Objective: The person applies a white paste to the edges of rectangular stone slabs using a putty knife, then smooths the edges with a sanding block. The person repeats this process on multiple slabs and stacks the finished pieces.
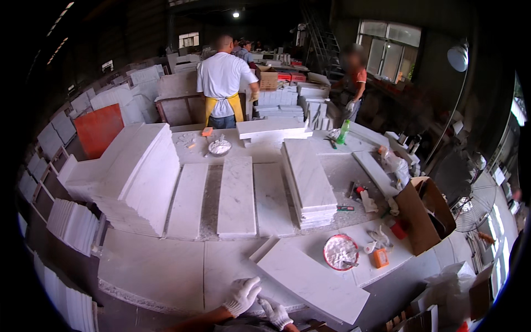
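Near the angled slab (315, 282): two gloved grips (243, 296) (275, 312), one bowl (325, 258).

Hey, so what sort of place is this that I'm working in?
Most likely a stone or tile workshop: a pale slab lies near your right hand, a tall slab stack stands at left, and a red-rimmed bowl holds white, paste-like material.

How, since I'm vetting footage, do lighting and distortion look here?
Head view: fisheye bending curves the front edge of the worktable; head view: the ceiling lamp shines brightly against a dark background; head view: the orange-topped person has a blurred head.
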{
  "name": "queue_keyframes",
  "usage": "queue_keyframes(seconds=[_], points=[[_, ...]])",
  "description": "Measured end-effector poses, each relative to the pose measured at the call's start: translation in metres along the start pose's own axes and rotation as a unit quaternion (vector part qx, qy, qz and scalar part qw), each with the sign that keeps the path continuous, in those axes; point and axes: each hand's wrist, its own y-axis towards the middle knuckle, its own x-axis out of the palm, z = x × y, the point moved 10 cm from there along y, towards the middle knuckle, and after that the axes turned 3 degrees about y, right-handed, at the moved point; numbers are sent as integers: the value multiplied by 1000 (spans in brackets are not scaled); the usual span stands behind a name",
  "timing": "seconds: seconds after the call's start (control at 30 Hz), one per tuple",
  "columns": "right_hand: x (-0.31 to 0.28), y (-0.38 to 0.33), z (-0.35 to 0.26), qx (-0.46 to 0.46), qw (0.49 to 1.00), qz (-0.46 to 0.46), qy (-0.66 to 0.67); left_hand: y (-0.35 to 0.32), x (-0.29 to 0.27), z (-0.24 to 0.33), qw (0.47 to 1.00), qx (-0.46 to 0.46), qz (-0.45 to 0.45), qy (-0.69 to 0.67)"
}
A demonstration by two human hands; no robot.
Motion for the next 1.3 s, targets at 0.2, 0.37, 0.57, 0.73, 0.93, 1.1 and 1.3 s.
queue_keyframes(seconds=[0.2,0.37,0.57,0.73,0.93,1.1,1.3], points=[[29,55,8,-2,864,-108,492,38,-40,83,995,85,-46,-28],[77,63,-53,-23,718,-88,690,-8,-27,48,966,200,-64,-148],[129,36,-77,60,851,-250,458,-71,-34,-90,967,-59,-154,195],[137,40,-65,226,704,-204,641,-77,-126,-95,976,-151,-13,159],[138,41,-4,330,735,-125,579,-56,-139,-60,983,-121,88,104],[144,50,-29,13,935,-257,246,-25,-80,-15,999,15,-22,33],[138,45,-22,220,848,-186,445,-51,-31,-110,984,-129,-68,103]])
